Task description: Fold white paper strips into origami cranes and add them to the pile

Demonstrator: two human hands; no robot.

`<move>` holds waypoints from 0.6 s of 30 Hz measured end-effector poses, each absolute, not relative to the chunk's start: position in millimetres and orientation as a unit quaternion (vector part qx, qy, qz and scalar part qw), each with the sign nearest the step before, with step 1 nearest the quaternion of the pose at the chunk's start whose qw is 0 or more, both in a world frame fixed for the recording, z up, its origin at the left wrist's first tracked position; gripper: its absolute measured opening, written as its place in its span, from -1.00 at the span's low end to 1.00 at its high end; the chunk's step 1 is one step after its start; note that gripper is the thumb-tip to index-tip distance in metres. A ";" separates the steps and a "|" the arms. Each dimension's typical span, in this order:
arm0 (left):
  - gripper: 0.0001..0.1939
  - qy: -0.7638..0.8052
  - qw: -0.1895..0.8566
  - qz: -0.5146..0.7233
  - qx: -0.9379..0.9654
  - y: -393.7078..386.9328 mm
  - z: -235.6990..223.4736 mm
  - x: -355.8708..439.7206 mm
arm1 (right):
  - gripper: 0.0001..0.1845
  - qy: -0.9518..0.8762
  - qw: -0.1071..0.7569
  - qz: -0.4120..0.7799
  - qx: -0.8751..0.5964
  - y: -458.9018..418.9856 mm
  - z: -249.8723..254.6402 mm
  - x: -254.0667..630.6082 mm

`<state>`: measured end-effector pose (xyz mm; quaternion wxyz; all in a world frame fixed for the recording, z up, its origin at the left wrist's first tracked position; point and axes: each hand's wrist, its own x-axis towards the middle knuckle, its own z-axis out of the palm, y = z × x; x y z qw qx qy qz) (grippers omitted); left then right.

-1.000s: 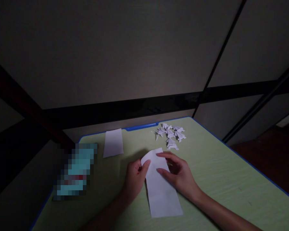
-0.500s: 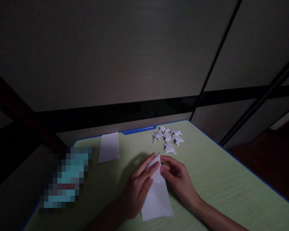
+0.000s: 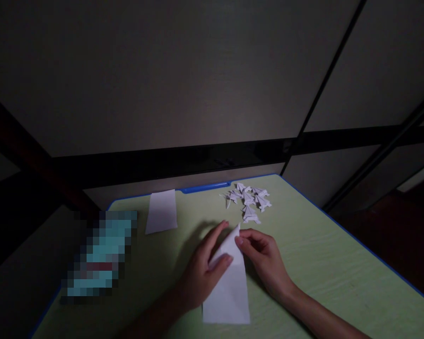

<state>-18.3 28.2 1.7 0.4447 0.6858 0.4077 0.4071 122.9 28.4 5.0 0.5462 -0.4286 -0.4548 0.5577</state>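
A white sheet of paper (image 3: 226, 296) lies at the front middle of the table, its upper left corner folded over into a slanted edge. My left hand (image 3: 199, 273) is at the sheet's left edge, thumb on top of the paper and forefinger stretched beyond the slant; its other fingers are mostly hidden. At the tip of the fold, my right hand (image 3: 263, 254) pinches the paper between thumb and forefinger. Several small folded paper figures (image 3: 248, 197) sit in a cluster beyond my hands.
Another white sheet (image 3: 161, 212) lies at the back left of the green table (image 3: 325, 263). A blurred-out turquoise object (image 3: 102, 254) is on the left side. A blue handle (image 3: 207, 187) runs along the far edge, close to a panelled cabinet front (image 3: 183, 84).
My left fingers have lifted off the fold and spread away from the thumb. My right thumb and forefinger have moved up to the paper's tip. The view has shifted slightly.
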 end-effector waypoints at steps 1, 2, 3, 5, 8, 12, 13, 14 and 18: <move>-0.62 0.426 0.476 0.421 0.644 30.5 1.3 -18.7 | -0.87 -0.460 0.548 0.552 -0.429 28.4 5.7 122.7; -0.71 0.439 0.518 0.414 0.606 33.1 1.0 -19.1 | -0.88 -0.466 0.550 0.546 -0.427 28.4 6.3 122.4; -0.75 0.453 0.559 0.394 0.572 35.5 0.9 -19.5 | -0.88 -0.473 0.552 0.540 -0.424 28.5 6.6 122.2; -0.73 0.459 0.624 0.367 0.515 39.2 1.2 -20.0 | -0.88 -0.484 0.551 0.535 -0.419 28.9 6.4 122.0; -0.69 0.426 0.704 0.320 0.470 40.7 2.7 -20.3 | -0.85 -0.489 0.538 0.544 -0.420 28.8 5.0 122.2; -0.63 0.385 0.756 0.285 0.445 39.0 5.6 -19.6 | -0.84 -0.482 0.519 0.560 -0.429 27.4 6.7 121.9; -0.64 0.379 0.762 0.282 0.443 38.7 6.2 -19.3 | -0.85 -0.480 0.516 0.564 -0.431 27.5 8.2 121.3; -0.65 0.373 0.766 0.280 0.442 38.4 6.6 -18.9 | -0.86 -0.478 0.515 0.566 -0.430 27.9 9.8 120.5; -0.65 0.363 0.768 0.285 0.444 37.0 5.6 -15.7 | -0.90 -0.454 0.535 0.554 -0.448 32.6 15.8 115.9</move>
